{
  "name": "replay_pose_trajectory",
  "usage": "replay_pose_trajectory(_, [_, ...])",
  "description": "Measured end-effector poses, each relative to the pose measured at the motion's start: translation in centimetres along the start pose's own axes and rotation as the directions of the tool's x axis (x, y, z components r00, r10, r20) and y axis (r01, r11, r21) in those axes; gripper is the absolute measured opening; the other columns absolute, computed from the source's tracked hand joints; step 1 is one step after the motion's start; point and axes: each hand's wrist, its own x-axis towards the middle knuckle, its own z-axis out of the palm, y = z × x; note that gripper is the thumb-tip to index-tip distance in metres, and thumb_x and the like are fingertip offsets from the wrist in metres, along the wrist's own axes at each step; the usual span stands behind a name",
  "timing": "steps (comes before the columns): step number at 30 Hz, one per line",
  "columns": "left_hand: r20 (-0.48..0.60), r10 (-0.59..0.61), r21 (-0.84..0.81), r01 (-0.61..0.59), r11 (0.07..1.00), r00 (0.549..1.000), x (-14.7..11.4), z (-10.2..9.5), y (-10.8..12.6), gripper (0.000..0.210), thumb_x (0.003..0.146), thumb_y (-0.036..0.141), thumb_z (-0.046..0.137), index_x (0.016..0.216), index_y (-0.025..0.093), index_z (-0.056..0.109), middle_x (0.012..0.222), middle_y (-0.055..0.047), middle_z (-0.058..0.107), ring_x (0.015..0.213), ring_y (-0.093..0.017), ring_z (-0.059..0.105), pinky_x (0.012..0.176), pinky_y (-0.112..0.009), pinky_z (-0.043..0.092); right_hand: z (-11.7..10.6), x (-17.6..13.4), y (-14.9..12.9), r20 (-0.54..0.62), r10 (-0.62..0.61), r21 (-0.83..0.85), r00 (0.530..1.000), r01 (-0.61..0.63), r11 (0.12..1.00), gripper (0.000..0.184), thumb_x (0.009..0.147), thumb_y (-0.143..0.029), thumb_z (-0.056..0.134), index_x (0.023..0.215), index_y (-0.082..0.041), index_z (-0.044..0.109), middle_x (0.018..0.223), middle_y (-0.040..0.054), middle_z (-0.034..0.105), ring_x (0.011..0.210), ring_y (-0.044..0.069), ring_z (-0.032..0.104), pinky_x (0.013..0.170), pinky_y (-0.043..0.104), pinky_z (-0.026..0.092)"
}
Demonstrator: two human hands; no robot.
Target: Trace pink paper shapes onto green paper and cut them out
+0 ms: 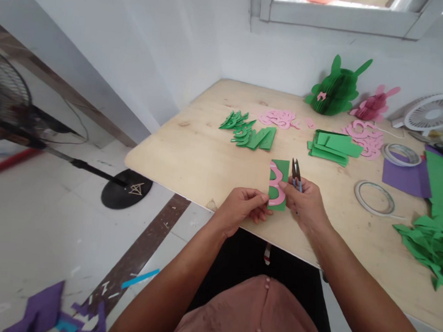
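My left hand (244, 209) pinches the lower left edge of a green paper rectangle (284, 167). A pink curvy paper cutout (277, 195) lies flat against that rectangle, along its left side. My right hand (306, 203) holds small scissors (296, 173) with blue handles, blades pointing away from me. The thumb of the same hand presses the cutout and paper from the right. Beyond my hands lie folded green paper pieces (261, 138) and small cut green shapes (233, 120). How far the scissor blades are parted is hard to make out.
Pink cutouts (278, 118), green strips (334, 146) and tape rolls (374, 198) lie on the wooden table (176, 146). Green scraps (437, 252) sit at right. Green (333, 93) and pink (373, 104) paper figures and a small white fan (434, 112) stand behind. A floor fan (126, 188) is left.
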Motion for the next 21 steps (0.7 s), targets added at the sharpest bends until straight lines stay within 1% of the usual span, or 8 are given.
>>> replay_pose_trajectory(4, [0.001, 0.004, 0.008, -0.004, 1.000, 1.000, -0.11, -0.07, 0.03, 0.029, 0.072, 0.041, 0.070, 0.072, 0.012, 0.066, 0.063, -0.004, 0.067, 0.049, -0.008, 0.056, 0.048, -0.018, 0.042, 0.00, 0.06, 0.12, 0.000, 0.005, 0.014, 1.000, -0.005, 1.000, 0.032, 0.058, -0.030, 0.081, 0.061, -0.017, 0.051, 0.041, -0.0123, 0.034, 0.036, 0.002, 0.023, 0.036, 0.019, 0.015])
replay_pose_trajectory(8, [0.001, 0.031, 0.037, -0.031, 0.999, 1.000, -0.26, 0.09, -0.08, 0.027, 0.067, 0.036, 0.076, 0.075, 0.013, 0.065, 0.065, -0.003, 0.068, 0.050, -0.007, 0.056, 0.048, -0.018, 0.042, -0.04, 0.09, 0.15, -0.010, 0.012, 0.027, 1.000, -0.011, 1.000, 0.032, 0.058, -0.029, 0.081, 0.062, -0.017, 0.052, 0.041, -0.0122, 0.035, 0.036, 0.002, 0.024, 0.036, 0.019, 0.015])
replay_pose_trajectory(11, [-0.019, 0.045, 0.038, -0.044, 0.998, 0.999, -0.24, 0.40, -0.23, 0.026, 0.064, 0.032, 0.077, 0.073, 0.014, 0.060, 0.063, -0.001, 0.066, 0.049, -0.007, 0.055, 0.046, -0.017, 0.041, -0.05, 0.07, 0.09, -0.006, 0.013, 0.023, 1.000, -0.012, 1.000, 0.031, 0.059, -0.029, 0.081, 0.063, -0.017, 0.052, 0.040, -0.0123, 0.035, 0.035, 0.002, 0.024, 0.036, 0.019, 0.015])
replay_pose_trajectory(16, [-0.051, 0.064, 0.071, -0.060, 0.996, 0.997, -0.11, 0.64, -0.37, 0.022, 0.067, 0.030, 0.074, 0.070, 0.014, 0.058, 0.061, -0.001, 0.066, 0.048, -0.007, 0.055, 0.047, -0.017, 0.041, 0.09, 0.01, -0.03, -0.009, 0.012, 0.020, 1.000, -0.012, 1.000, 0.033, 0.059, -0.029, 0.081, 0.062, -0.017, 0.051, 0.042, -0.0125, 0.034, 0.036, 0.002, 0.022, 0.036, 0.019, 0.013])
replay_pose_trajectory(21, [-0.037, 0.060, 0.066, -0.057, 0.996, 0.998, -0.16, 0.47, -0.42, 0.022, 0.069, 0.031, 0.073, 0.071, 0.013, 0.060, 0.063, -0.002, 0.067, 0.049, -0.007, 0.055, 0.048, -0.018, 0.042, 0.04, 0.03, 0.04, -0.001, 0.005, 0.021, 1.000, -0.005, 1.000, 0.032, 0.060, -0.029, 0.081, 0.062, -0.017, 0.051, 0.042, -0.0123, 0.034, 0.037, 0.002, 0.023, 0.036, 0.019, 0.014])
